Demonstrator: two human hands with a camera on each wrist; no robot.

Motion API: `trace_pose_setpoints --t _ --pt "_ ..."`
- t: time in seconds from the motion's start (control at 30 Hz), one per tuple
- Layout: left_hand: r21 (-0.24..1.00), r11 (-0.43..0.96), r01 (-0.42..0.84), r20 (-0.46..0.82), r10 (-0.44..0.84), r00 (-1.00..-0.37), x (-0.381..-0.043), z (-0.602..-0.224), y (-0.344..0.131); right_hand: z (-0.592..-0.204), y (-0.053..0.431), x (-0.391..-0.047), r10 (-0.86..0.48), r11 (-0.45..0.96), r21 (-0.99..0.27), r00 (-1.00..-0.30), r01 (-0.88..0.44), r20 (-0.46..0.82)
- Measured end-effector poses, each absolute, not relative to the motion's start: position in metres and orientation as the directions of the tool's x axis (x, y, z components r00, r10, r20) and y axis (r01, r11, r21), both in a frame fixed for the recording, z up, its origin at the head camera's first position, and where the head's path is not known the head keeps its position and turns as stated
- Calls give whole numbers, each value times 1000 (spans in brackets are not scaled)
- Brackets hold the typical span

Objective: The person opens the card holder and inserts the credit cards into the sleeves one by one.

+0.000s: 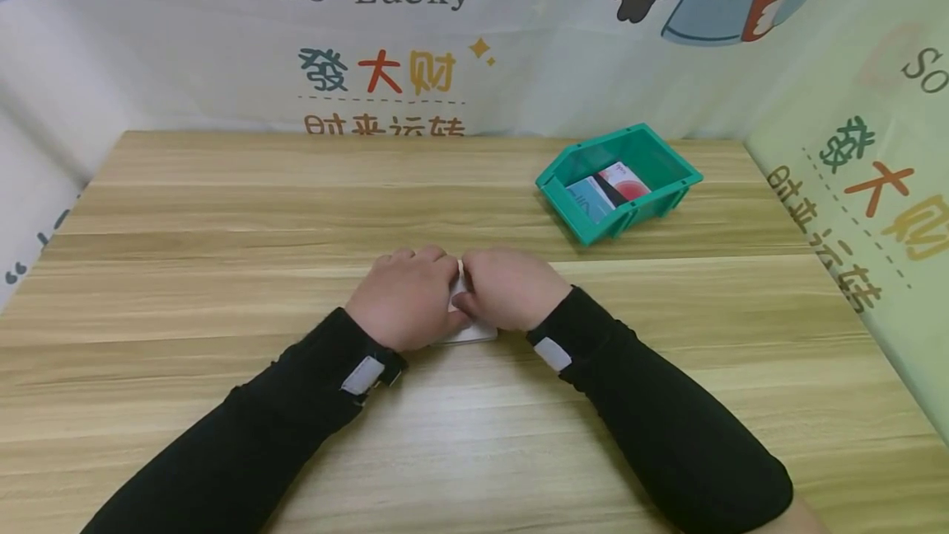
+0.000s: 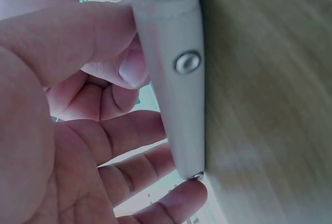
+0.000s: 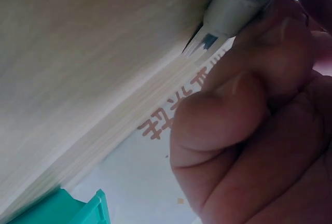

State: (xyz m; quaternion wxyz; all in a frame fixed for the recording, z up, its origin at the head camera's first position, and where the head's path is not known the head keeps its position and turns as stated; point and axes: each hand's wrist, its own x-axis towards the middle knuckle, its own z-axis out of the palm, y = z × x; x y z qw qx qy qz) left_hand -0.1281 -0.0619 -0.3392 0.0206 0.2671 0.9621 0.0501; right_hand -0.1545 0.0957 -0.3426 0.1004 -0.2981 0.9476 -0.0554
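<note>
A white card holder (image 1: 476, 332) sits between both hands at the middle of the table, mostly covered by them in the head view. In the left wrist view its stitched spine (image 2: 174, 94) has a round metal snap, and clear sleeves show at its end. My left hand (image 1: 408, 299) holds it, thumb on one end and the other fingers along its side. Curled at the other side, my right hand (image 1: 515, 287) grips the holder's edge, with the fingers (image 3: 218, 115) folded in. A clear sleeve end with a dark patch (image 3: 209, 41) sticks out of the holder.
A teal open bin (image 1: 619, 184) stands on the wooden table (image 1: 245, 213) at the back right, with flat printed boxes or cards (image 1: 611, 188) inside. A printed cloth (image 1: 534, 89) hangs behind the table and along its sides.
</note>
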Motion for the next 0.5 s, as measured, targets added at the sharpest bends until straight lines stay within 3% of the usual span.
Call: trace_pose_setpoints --t 0.5 --pt "116 856 504 6 507 -862 -129 -340 -61 -343 92 -155 -566 820 -227 -801 -525 -192"
